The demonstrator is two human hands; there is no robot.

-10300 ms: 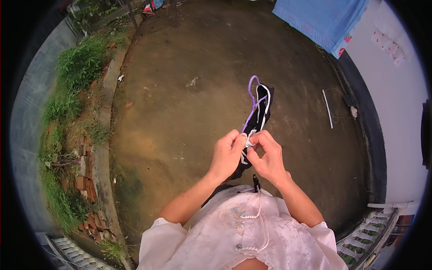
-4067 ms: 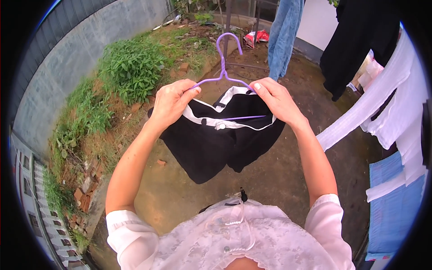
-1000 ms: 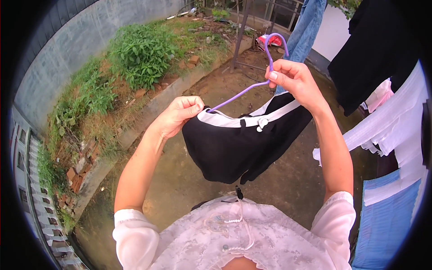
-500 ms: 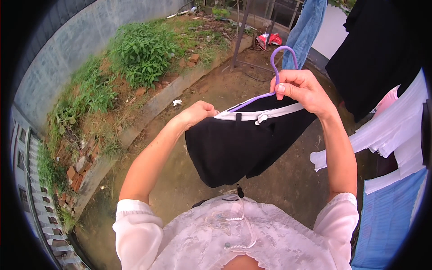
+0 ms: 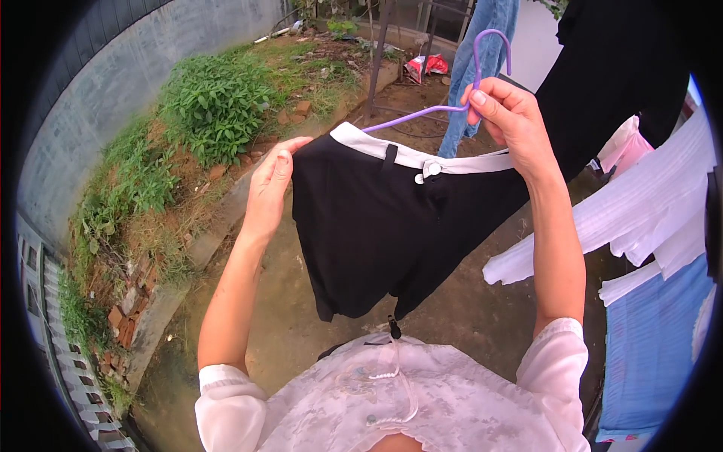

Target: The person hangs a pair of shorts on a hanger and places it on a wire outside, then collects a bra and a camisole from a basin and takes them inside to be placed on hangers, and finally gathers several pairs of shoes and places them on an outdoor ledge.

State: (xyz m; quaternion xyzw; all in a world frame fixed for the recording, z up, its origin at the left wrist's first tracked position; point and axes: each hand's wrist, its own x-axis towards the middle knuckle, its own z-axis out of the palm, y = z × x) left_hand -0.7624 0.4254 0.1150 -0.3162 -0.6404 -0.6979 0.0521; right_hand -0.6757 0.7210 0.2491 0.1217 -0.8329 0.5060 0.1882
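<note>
A purple clothes hanger [image 5: 413,116] is gripped below its hook by my right hand [image 5: 506,117], fingers closed round the neck. Black shorts [image 5: 384,226] with a white waistband, a belt loop and light buttons hang from it in front of me. The hanger's left arm slopes down behind the waistband; its right part is hidden. At the upper left corner of the shorts is my left hand [image 5: 269,188], its fingers stretched along the edge and its thumb raised, touching the cloth without closing on it.
White cloth [image 5: 580,218], blue fabric [image 5: 655,346] and a large black garment [image 5: 602,83] hang at the right. Blue jeans [image 5: 482,68] hang beyond the hanger near a metal frame [image 5: 379,60]. A low concrete kerb [image 5: 169,301] borders a planted bank [image 5: 215,105] at the left.
The hanger and shorts have moved up and the waistband has spread out flatter. My left hand has let go of its pinch on the waistband and moved left to the shorts' side edge.
</note>
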